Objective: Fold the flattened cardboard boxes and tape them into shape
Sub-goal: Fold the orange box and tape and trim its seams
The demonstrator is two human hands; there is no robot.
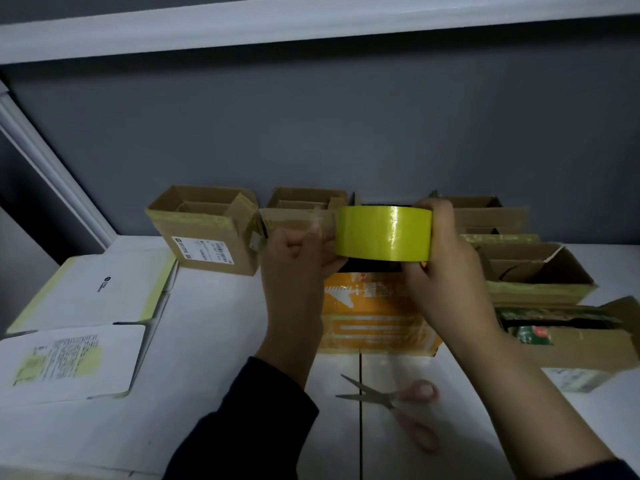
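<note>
Fingers (pixel 306 239) of the left hand (pixel 294 271) are pinching what looks like the free end of the tape, clenched tight around it. The right hand (pixel 446 271) is grasping the yellow tape roll (pixel 384 233), its fingers curled over the top and the thumb underneath. Both hands are holding the roll in the air above the orange box (pixel 374 317), which is lying on the counter (pixel 225 341) just in front of the person. Holding the roll there is probably letting a strip be drawn out right over the seam it is meant for. Whether that seam is closed is hidden by the roll and the hands. The scissors (pixel 394 400) are lying open on the counter near the orange box, within easy reach of the right hand for cutting the strip. Along the wall, 3 or more brown boxes (pixel 204 233) are standing upright with open tops and yellowish tape on their edges, apparently parked there as finished. To the left, 2 flattened white boxes (pixel 100 292) are lying flat, seemingly waiting their turn. The step in hand appears to be pulling out a length of tape.
</note>
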